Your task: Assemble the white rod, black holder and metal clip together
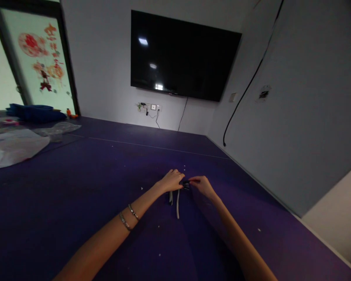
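Observation:
A small black object (pixel 186 185) with a few light marks lies low over the purple table, between my hands; its kind is too small to make out. My left hand (pixel 172 180) closes on its left side, fingers curled down and partly hidden. From the right, my right hand (pixel 203 185) pinches a thin dark piece at the object's upper right edge. A pale narrow strip (pixel 178 205) points toward me below my left hand. Beside it, a shorter dark and pale piece (pixel 171 198) sticks out from under the same hand.
The purple tabletop (pixel 105 210) carries scattered white scraps. Clear plastic wrapping (pixel 58 128) and a white sheet (pixel 17 148) lie at the left, near a dark blue cloth bundle (pixel 36 113). Beyond the table hang a television (pixel 184 56) and a loose black cable (pixel 247 86).

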{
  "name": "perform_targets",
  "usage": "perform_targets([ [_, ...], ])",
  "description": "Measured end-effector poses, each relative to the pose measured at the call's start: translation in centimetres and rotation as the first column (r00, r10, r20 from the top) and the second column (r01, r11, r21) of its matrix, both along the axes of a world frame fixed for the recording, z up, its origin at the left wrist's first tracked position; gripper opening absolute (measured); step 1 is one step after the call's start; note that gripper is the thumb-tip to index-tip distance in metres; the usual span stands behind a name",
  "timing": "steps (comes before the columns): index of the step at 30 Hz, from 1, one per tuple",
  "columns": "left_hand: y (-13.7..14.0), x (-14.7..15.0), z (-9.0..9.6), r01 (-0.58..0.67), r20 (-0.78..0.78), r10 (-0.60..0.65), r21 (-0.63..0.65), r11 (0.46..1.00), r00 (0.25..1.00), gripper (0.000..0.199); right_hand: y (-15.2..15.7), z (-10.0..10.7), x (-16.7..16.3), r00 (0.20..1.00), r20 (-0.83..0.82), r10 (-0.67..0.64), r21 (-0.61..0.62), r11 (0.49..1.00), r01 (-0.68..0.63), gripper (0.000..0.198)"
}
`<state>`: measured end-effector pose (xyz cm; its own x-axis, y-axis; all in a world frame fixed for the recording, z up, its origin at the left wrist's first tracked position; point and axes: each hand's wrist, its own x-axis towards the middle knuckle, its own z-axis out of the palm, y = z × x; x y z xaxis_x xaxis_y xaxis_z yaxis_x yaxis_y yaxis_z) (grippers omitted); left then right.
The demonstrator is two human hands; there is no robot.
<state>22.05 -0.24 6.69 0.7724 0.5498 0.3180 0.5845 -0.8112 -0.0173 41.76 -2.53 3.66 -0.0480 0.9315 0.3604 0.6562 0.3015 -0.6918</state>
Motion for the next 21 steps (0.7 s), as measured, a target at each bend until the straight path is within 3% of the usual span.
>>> perform_targets([
  [13,1.2,1.7,-3.0,0.019,-0.073,-0.021,-0.031,0.999,0.997,0.026,0.9,-1.4,0.1,0.999,-0.036,0.025,-0.053,0.998,-0.027,0.022],
  [21,0.9,1.4,-2.9,-0.002,-0.026,-0.002,-0.139,0.990,1.000,0.023,0.8,-1.5,0.0,0.996,-0.049,0.078,-0.104,0.991,-0.083,0.022],
])
